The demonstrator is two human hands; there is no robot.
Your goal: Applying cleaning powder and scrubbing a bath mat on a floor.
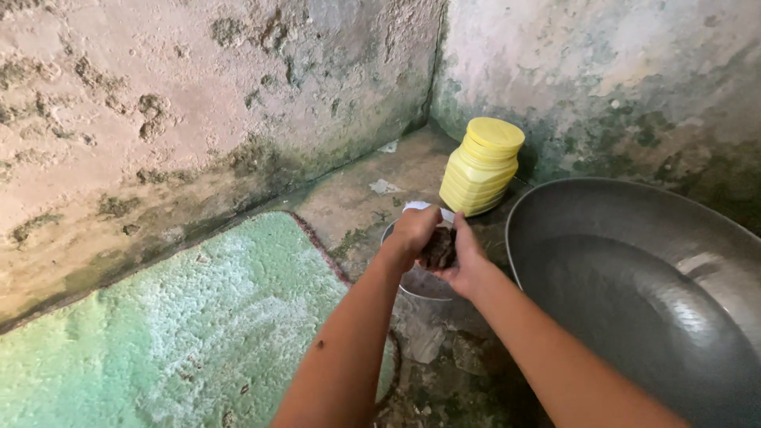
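Both hands, the left hand and right hand, are clenched around a dark scrubber over a small metal bowl, between a yellow jar and a big empty wok.

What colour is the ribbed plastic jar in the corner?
Yellow, lid included: the ribbed plastic jar shows best in the head view.
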